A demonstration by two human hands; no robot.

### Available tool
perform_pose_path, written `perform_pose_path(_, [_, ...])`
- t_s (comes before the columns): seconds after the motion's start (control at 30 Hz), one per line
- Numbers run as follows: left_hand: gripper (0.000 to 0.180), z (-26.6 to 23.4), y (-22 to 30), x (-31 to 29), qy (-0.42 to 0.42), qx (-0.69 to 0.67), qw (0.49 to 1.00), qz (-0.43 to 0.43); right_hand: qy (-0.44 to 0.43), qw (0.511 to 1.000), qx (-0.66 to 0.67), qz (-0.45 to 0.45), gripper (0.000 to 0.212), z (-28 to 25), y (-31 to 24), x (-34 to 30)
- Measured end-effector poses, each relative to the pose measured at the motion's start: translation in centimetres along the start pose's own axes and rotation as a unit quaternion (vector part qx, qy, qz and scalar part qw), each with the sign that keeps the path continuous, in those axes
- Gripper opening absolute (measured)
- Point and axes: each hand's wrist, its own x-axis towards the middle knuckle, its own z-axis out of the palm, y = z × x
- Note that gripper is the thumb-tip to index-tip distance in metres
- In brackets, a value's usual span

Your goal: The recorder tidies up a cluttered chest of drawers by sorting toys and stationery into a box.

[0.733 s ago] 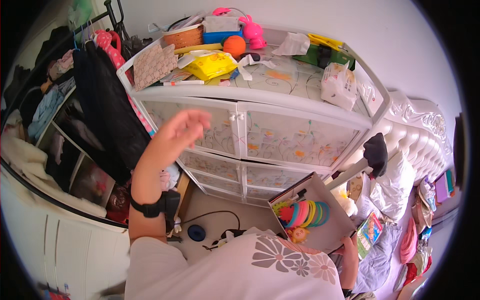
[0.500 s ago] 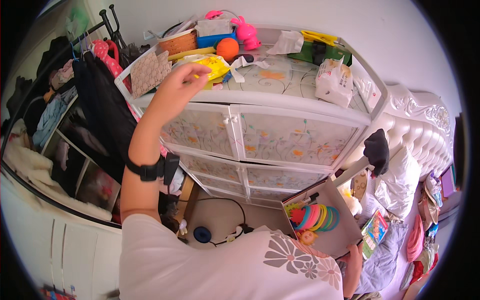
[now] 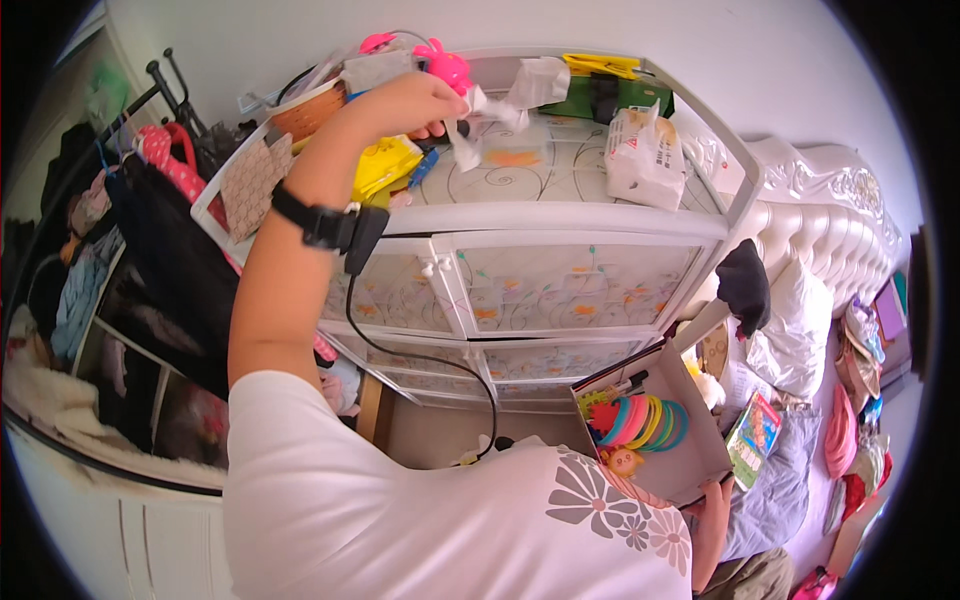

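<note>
My left hand [image 3: 425, 103] is over the top of the white cabinet [image 3: 600, 222], its fingers pinched on a crumpled white tissue [image 3: 497, 112] that hangs down beside them. Just below that wrist lies a yellow packet [image 3: 384, 168] with a small blue item [image 3: 424, 168] at its side. At the lower right, my right hand [image 3: 712, 515] grips the near edge of an open box [image 3: 678, 470]. Inside the box are several coloured rings [image 3: 640, 424] and a small orange-yellow toy [image 3: 624, 461]. Most of the right hand's fingers are hidden by the box.
A pink toy figure [image 3: 443, 66], a wicker basket [image 3: 308, 110], a green box [image 3: 570, 104] and a white tissue pack [image 3: 645, 160] stand on the cabinet. Hanging clothes [image 3: 170, 260] are on the left. A bed with a tufted headboard [image 3: 825, 230] is on the right.
My left hand has moved right and farther over the cabinet top and has taken hold of the tissue, which is now lifted. My right hand still holds the box.
</note>
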Motion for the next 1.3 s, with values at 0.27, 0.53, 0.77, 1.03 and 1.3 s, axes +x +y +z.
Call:
perform_pose_path(0.27, [0.026, -1.8, 6.1, 0.7, 0.291, 0.1, 0.931, 0.198, 0.002, 1.0, 0.0, -0.001, 0.057, 0.6, 0.5, 0.3])
perform_pose_path(0.53, [0.014, -2.7, 5.6, 10.8, 0.195, -0.07, 0.959, 0.191, -0.036, 0.999, -0.015, -0.027, 0.059, 1.4, 1.1, 1.1])
perform_pose_path(0.77, [0.017, -0.9, 3.9, 14.0, 0.228, 0.016, 0.948, 0.222, 0.028, 0.999, 0.012, 0.019, 0.06, 1.2, 1.2, -1.0])
perform_pose_path(1.03, [0.024, 0.9, 4.5, 15.3, 0.145, 0.122, 0.976, 0.108, -0.036, 0.999, 0.01, -0.028, 0.056, 1.6, 1.0, 0.3])
perform_pose_path(1.3, [0.027, 1.6, 3.4, 17.6, 0.099, 0.275, 0.954, 0.066, -0.035, 0.999, 0.004, -0.017, 0.059, 1.7, 0.5, 0.4])
